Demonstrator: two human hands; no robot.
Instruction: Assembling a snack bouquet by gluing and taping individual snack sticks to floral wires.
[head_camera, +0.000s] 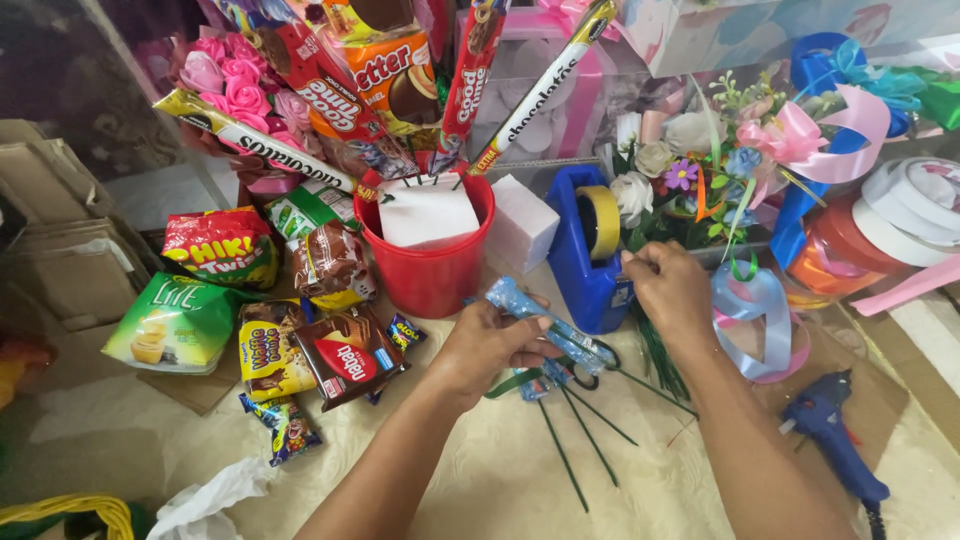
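My left hand (485, 345) grips a long blue snack packet (540, 325) lying across its fingers, with thin green sticks (585, 440) trailing below it over the cream cloth. My right hand (672, 290) is closed with pinched fingers at the blue tape dispenser (585, 255), just beside its yellow tape roll (603, 220). A red bucket (428, 270) holding a white foam block (430, 212) stands to the left, with several snack packs on sticks (470, 70) fanned out above it.
Loose snack packets (270, 310) lie at the left. Artificial flowers (690, 160), ribbon spools (880, 230) and a loose light-blue ribbon (755, 315) crowd the right. A blue glue gun (835, 435) lies at lower right. A white foam cube (520, 225) sits beside the bucket.
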